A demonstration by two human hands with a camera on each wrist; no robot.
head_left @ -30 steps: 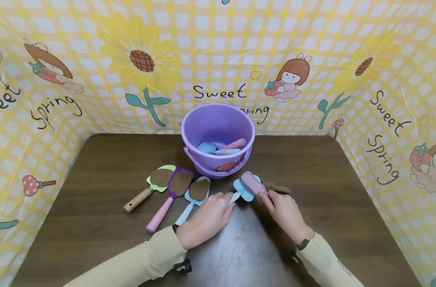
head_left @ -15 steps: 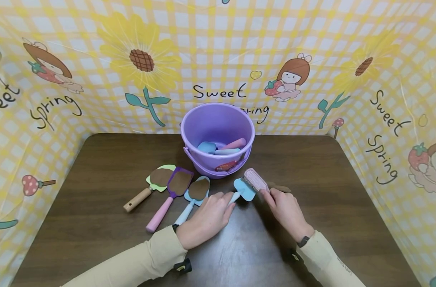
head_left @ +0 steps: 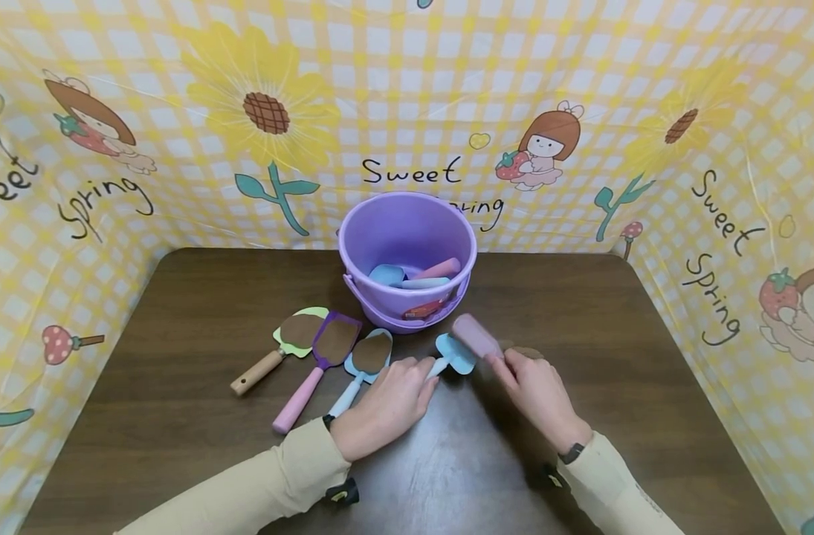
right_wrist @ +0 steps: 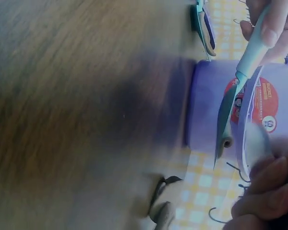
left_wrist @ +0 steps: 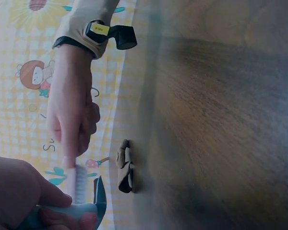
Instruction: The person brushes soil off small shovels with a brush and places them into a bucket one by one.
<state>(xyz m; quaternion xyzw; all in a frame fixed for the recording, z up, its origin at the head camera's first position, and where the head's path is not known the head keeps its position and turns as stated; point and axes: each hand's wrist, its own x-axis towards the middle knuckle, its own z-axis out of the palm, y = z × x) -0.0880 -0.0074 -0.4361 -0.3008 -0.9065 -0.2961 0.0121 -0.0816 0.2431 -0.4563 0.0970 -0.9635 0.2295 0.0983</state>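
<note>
Above the middle of the table, the left hand grips one blue shovel by its handle; the right hand grasps one pink brush at its blade (touching or not, I can't tell). Leftward lie three brown-smeared shovels: green, purple, blue. Near the far edge stands one purple bucket, two handles, pink and pale blue, showing inside.

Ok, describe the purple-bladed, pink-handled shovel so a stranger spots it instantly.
Find the round purple plastic bucket. In front, to its left, the purple-bladed shovel lies between a green, wooden-handled shovel and a light-blue shovel. Among these, its handle alone is pink.
</note>
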